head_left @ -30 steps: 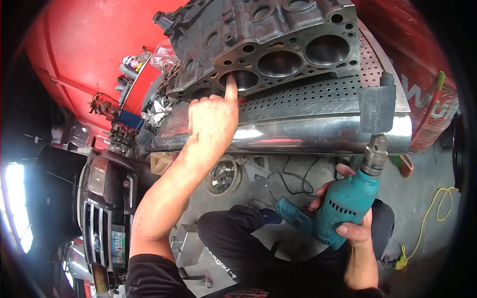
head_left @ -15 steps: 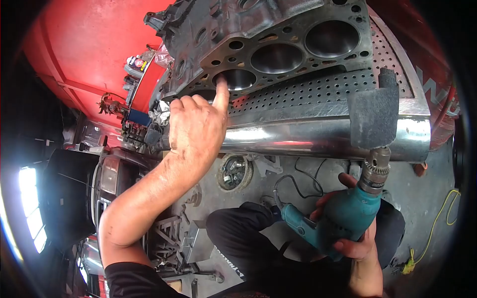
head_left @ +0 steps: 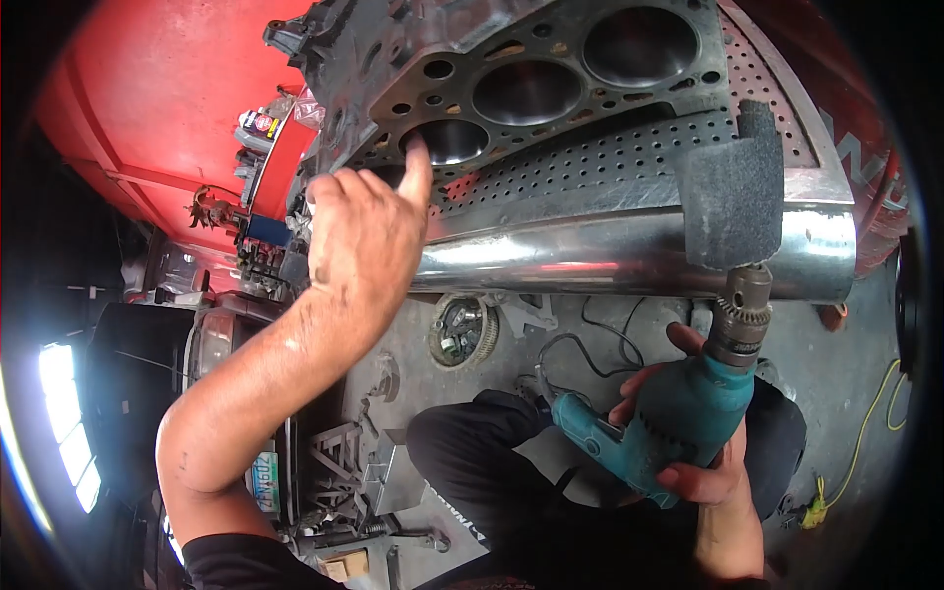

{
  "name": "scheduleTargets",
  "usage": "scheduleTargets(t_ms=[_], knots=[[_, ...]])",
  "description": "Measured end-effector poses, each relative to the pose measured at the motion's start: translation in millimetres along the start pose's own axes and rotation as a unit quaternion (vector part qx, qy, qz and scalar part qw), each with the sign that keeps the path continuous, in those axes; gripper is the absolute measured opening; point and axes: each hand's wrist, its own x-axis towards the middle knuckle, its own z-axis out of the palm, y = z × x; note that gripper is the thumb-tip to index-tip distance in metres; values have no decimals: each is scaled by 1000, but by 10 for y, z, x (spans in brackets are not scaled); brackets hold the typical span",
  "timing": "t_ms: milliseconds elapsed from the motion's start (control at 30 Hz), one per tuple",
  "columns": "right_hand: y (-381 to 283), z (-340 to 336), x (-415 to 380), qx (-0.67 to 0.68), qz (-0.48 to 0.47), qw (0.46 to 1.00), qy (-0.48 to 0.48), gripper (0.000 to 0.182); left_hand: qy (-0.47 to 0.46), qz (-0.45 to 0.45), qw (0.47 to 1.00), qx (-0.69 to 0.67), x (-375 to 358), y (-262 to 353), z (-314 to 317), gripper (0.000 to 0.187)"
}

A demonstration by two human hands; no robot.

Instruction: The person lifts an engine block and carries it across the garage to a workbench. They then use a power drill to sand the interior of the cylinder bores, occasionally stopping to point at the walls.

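Observation:
My left hand (head_left: pixel 369 231) reaches up to the engine block (head_left: pixel 610 93), its index finger stretched into the edge of a cylinder bore (head_left: pixel 452 144) and the other fingers loosely curled with nothing in them. In my right hand (head_left: pixel 706 482) is a teal power drill (head_left: pixel 674 413), gripped around its body and pointing up. A dark abrasive pad (head_left: pixel 733 202) is fixed in the drill chuck (head_left: pixel 740 315), in front of the metal bench edge. The block lies on a perforated metal surface (head_left: pixel 590 162).
A round tub (head_left: pixel 487 344) of parts stands on the floor below the bench. Metal stands (head_left: pixel 334 462) and a vehicle (head_left: pixel 211 339) are at the left. Bottles (head_left: pixel 258 126) sit by the red wall (head_left: pixel 177 88). A yellow cord (head_left: pixel 860 442) lies at the right.
The view has shifted slightly, so the block and my left arm appear further left. My index finger stays at the same bore, and the drill remains in my right hand.

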Motion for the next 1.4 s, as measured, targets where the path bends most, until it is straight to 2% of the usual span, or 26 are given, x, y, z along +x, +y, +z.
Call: scheduleTargets(t_ms=[33,167,300,400,500,600,667,733,800,833,867,900,933,967,1000,1067,1133,1200,1267,1300,1333,1400], knots=[[-2,22,-7,-5,3,1000,10,116,15,2,1000,24,18,-2,21,60],[1,-33,-33,-26,-3,1000,1,119,-22,1,1000,2,-66,-7,-1,67],[-15,-52,-45,-20,-1,1000,6,120,-3,1,1000,12,-117,-24,25,70],[-57,-37,-55,-21,-4,1000,16,120,25,-4,999,-28,-168,3,-2,64],[-79,-80,-76,-38,-14,999,14,120,39,7,978,-203,-468,99,18,55],[-116,-122,-103,-52,-14,998,19,121,78,32,916,-392,-971,411,121,48],[-138,-58,-130,-21,-12,999,48,121,20,-25,894,-448,-1422,759,482,46],[-155,7,-154,10,-14,997,80,122,-90,-89,874,-468,-2002,1080,894,50],[-203,90,-132,27,-34,994,103,122,-190,-132,814,-532,-2662,1385,1190,56],[-182,84,-127,30,-58,992,105,123,-222,-153,763,-587,-2926,1518,1223,56],[-186,70,-139,25,-63,993,97,124,-228,-142,756,-596,-3318,1777,1359,62],[-197,49,-171,20,-68,993,91,124,-311,-234,645,-658,-3362,1826,1134,69],[-216,7,-199,12,-75,994,84,124,-292,-298,578,-702,-3496,1994,1077,73],[-217,-87,-191,-1,-106,994,24,124,-261,-331,566,-708,-3515,2089,1015,72],[-209,-116,-223,3,-118,993,13,122,-231,-364,550,-715,-3508,2206,976,71],[-234,-109,-286,6,-134,991,-10,120,-134,-418,563,-700,-3507,2487,1020,70],[-324,-183,-268,-7,-139,988,-60,117,-87,-476,490,-725,-3477,2626,999,71],[-419,-295,-254,-18,-135,985,-101,115,-60,-495,450,-741,-3458,2646,999,70],[-477,-402,-277,-23,-129,982,-135,113,-60,-493,461,-736,-3460,2628,1006,69],[-439,-485,-274,-31,-187,974,-125,109,-63,-494,459,-735,-3446,2607,994,70],[-543,-515,-264,-67,-174,976,-109,111,-69,-496,459,-734,-3475,2635,1009,71],[-636,-555,-232,-56,-197,975,-91,109,-77,-494,472,-726,-3512,2652,1038,71]])
